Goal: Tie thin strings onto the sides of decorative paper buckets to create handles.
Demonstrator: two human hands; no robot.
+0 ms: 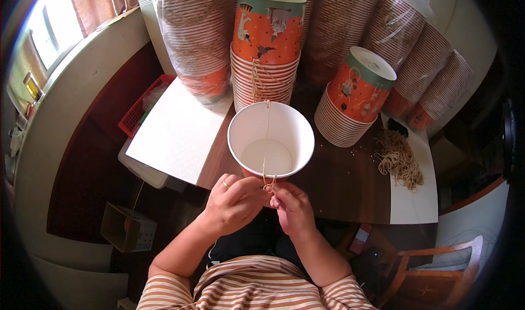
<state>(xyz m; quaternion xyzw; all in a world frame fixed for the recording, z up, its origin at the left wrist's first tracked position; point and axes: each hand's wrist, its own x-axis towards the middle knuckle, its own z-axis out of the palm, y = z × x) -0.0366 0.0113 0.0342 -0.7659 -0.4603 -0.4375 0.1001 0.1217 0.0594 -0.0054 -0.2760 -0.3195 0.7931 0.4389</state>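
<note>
An open white-lined paper bucket (271, 140) with an orange outside stands at the near edge of the dark wooden table (344, 189). A thin tan string (267, 125) runs across its mouth from the far rim to the near rim. My left hand (234, 202) and my right hand (291, 206) meet just below the near rim. Both pinch the string's end there. A ring shows on my left hand.
Behind stand two stacks of orange printed buckets (267, 47), (353, 99) and several plastic-wrapped stacks (191, 36). A heap of tan strings (400, 159) lies on a white sheet at right. A white board (178, 129), a red basket (139, 110), a cardboard box (127, 228) and a wooden chair (432, 272) are around.
</note>
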